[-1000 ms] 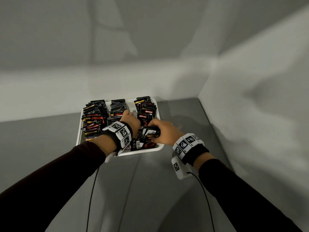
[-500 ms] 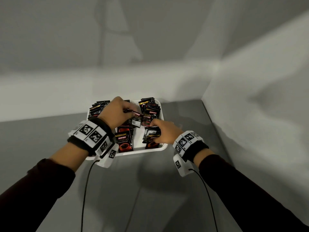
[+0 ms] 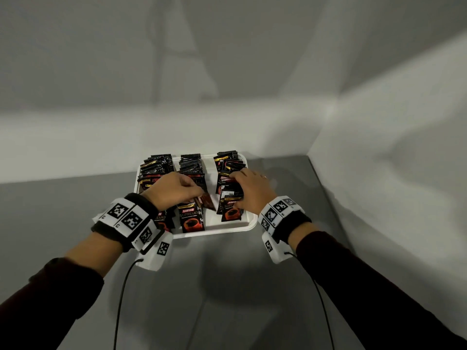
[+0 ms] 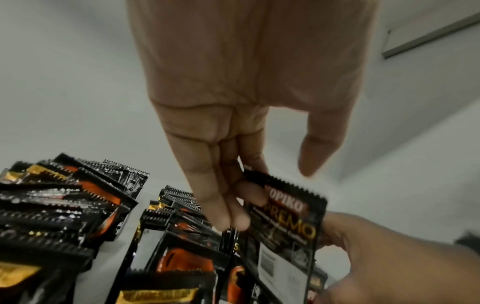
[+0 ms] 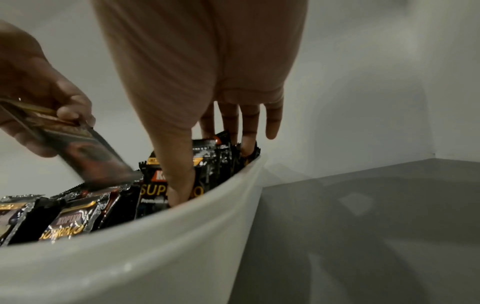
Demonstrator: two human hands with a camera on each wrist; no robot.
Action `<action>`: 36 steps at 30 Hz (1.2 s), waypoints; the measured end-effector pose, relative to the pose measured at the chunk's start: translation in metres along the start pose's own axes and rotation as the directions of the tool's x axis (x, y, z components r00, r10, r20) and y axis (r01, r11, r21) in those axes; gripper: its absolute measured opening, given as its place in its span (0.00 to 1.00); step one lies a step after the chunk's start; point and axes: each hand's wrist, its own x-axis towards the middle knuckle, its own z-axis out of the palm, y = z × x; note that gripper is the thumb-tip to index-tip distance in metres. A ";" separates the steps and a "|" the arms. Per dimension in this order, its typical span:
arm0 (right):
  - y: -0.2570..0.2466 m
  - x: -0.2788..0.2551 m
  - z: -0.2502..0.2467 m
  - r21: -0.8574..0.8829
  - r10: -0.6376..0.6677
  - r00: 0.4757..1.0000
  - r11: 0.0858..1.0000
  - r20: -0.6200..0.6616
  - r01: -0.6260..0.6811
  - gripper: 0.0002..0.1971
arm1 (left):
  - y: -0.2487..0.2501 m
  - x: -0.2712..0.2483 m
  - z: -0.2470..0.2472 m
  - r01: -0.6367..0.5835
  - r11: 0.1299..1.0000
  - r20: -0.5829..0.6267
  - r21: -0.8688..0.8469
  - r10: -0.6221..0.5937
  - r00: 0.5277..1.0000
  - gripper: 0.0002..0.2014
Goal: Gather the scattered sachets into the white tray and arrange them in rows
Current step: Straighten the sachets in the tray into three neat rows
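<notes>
The tray sits on the counter toward its far right corner, near where two walls meet. Inside it, sachets stand in three rows running front to back: a left row, a middle row and a right row. Both hands are over the tray's near half, the left hand above the middle row, the right hand on the right row.

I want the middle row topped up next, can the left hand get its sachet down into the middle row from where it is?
Probably yes. The left hand pinches a sachet right above the middle row, with nothing between them. The right hand is busy on the right row, clear of that path.
</notes>
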 end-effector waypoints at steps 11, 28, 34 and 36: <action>-0.001 -0.006 0.005 0.007 0.088 0.995 0.996 -0.055 -0.087 0.47 | 0.013 -0.001 0.001 -0.113 0.991 0.012 0.073 0.112 0.994 0.19; 0.003 -0.056 0.022 0.779 0.454 0.891 0.558 0.002 -0.286 0.16 | 0.016 0.025 0.082 -0.018 0.995 -0.247 -0.095 -0.006 0.969 0.16; -0.012 -0.055 0.025 0.847 0.453 0.884 0.419 0.118 -0.328 0.19 | 0.013 -0.002 0.095 0.033 0.941 -0.303 -0.337 -0.142 0.942 0.24; -0.018 -0.054 0.023 0.820 0.420 0.898 0.463 0.132 -0.337 0.19 | 0.014 -0.007 0.100 0.096 0.946 -0.232 -0.309 -0.173 0.957 0.27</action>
